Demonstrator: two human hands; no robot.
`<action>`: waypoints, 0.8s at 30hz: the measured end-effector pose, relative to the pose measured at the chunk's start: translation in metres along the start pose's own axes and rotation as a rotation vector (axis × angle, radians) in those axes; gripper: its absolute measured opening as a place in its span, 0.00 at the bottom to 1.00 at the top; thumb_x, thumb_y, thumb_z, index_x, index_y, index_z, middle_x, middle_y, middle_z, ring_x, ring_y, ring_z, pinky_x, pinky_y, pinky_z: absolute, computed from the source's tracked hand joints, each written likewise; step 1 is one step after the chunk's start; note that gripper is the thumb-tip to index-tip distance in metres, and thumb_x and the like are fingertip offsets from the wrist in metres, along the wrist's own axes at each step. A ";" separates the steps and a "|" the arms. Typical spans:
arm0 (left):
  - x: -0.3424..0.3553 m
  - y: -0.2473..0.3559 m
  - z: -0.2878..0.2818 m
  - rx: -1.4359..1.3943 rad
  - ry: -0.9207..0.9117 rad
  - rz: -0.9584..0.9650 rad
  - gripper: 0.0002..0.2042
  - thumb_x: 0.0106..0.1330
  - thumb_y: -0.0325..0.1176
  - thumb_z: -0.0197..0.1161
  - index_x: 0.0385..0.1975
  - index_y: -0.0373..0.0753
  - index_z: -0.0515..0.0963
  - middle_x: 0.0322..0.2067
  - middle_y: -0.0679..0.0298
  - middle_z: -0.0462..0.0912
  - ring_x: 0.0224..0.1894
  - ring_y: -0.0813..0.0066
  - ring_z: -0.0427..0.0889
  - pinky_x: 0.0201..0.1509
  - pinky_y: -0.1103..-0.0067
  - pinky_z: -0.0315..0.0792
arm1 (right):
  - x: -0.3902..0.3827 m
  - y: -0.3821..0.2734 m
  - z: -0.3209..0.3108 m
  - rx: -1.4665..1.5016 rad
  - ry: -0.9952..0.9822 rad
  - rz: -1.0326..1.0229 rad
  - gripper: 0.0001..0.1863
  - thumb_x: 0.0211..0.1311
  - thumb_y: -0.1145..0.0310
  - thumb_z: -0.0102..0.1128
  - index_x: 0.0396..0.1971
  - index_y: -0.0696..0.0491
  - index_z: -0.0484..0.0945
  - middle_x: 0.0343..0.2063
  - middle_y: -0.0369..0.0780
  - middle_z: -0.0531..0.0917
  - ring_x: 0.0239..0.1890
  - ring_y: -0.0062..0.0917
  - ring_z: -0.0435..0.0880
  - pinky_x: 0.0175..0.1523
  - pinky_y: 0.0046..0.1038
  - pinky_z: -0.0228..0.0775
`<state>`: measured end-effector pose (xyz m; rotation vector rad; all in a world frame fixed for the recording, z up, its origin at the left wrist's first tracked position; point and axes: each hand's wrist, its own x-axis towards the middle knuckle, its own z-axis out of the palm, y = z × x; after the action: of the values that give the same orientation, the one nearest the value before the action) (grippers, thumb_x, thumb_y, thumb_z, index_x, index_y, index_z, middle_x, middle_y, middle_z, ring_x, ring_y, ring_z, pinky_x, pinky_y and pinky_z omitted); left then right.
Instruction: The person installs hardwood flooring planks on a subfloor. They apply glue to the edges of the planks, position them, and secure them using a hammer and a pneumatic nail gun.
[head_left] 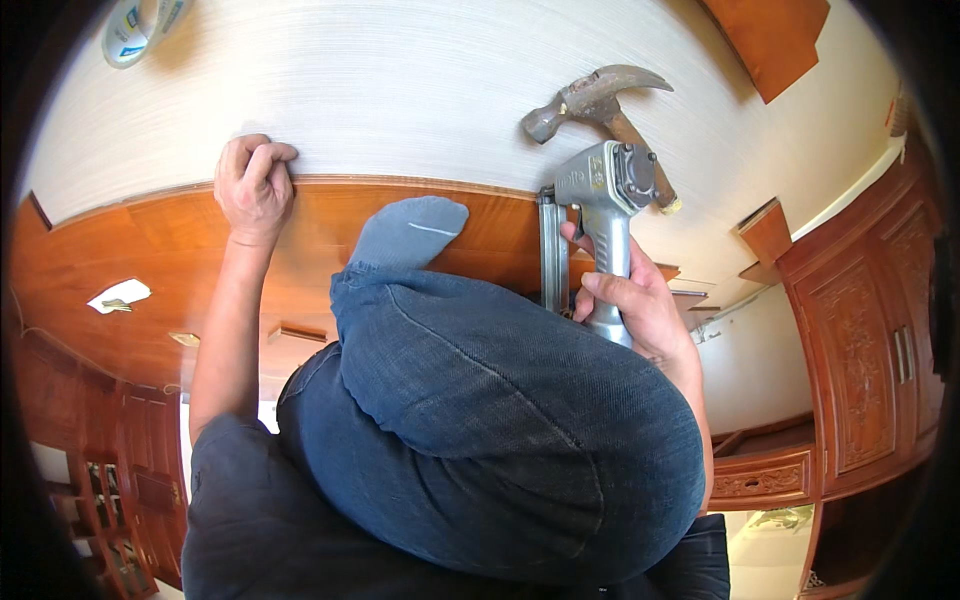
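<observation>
My right hand (640, 300) is wrapped around the handle of a silver nail gun (606, 215). The gun's slim magazine (554, 250) stands beside the handle, and its nose is near the edge of the orange-brown wooden floorboards (320, 215). At the left, my left hand (252, 190) rests on that same edge with its fingers curled in; whether anything is inside them is hidden. Just beyond the gun, a claw hammer (598, 98) with a worn wooden handle lies on the pale underlay sheet (400, 100). My bent leg and grey-socked foot (408, 232) are between my hands.
A clear tape roll (130, 35) lies at the far left. Loose wooden boards (770, 45) are at the far right, with shorter offcuts (765, 232) nearer. Carved wooden cabinets (865, 350) stand at the right. A white scrap (118, 295) lies on the boards at left.
</observation>
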<state>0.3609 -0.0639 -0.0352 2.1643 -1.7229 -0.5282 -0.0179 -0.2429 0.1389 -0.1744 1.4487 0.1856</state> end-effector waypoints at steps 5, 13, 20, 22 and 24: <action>-0.001 -0.002 0.002 0.020 -0.027 0.014 0.12 0.50 0.15 0.63 0.24 0.46 0.82 0.30 0.68 0.78 0.35 0.66 0.76 0.38 0.72 0.73 | -0.001 0.002 -0.019 -0.039 0.013 0.115 0.34 0.65 0.81 0.59 0.72 0.54 0.67 0.65 0.41 0.79 0.30 0.20 0.84 0.42 0.28 0.83; 0.000 -0.001 0.000 0.022 -0.017 0.047 0.12 0.50 0.16 0.63 0.24 0.46 0.83 0.30 0.68 0.78 0.34 0.66 0.74 0.37 0.72 0.72 | -0.004 0.003 -0.065 0.022 0.025 0.086 0.33 0.65 0.82 0.59 0.71 0.56 0.69 0.65 0.41 0.80 0.29 0.19 0.84 0.41 0.27 0.85; -0.002 -0.005 0.003 0.033 0.003 0.050 0.12 0.51 0.18 0.64 0.24 0.50 0.83 0.30 0.70 0.78 0.33 0.67 0.74 0.34 0.72 0.71 | -0.012 0.001 -0.089 0.074 0.052 0.060 0.31 0.65 0.83 0.59 0.69 0.57 0.70 0.62 0.39 0.81 0.28 0.18 0.83 0.41 0.27 0.85; -0.006 -0.009 0.004 0.052 -0.003 0.059 0.12 0.52 0.17 0.63 0.24 0.49 0.83 0.30 0.70 0.79 0.33 0.66 0.74 0.35 0.71 0.72 | -0.013 0.009 -0.091 0.036 0.063 0.049 0.31 0.64 0.83 0.58 0.69 0.57 0.70 0.58 0.38 0.82 0.28 0.18 0.83 0.41 0.28 0.84; -0.005 -0.010 0.005 0.045 0.008 0.066 0.12 0.53 0.17 0.63 0.24 0.49 0.83 0.30 0.70 0.79 0.33 0.65 0.75 0.35 0.71 0.72 | -0.019 0.014 -0.086 0.059 0.097 -0.003 0.31 0.63 0.83 0.59 0.68 0.58 0.69 0.51 0.38 0.83 0.28 0.19 0.83 0.41 0.29 0.84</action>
<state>0.3660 -0.0567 -0.0433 2.1285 -1.8117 -0.4679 -0.1062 -0.2489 0.1476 -0.1394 1.5489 0.1333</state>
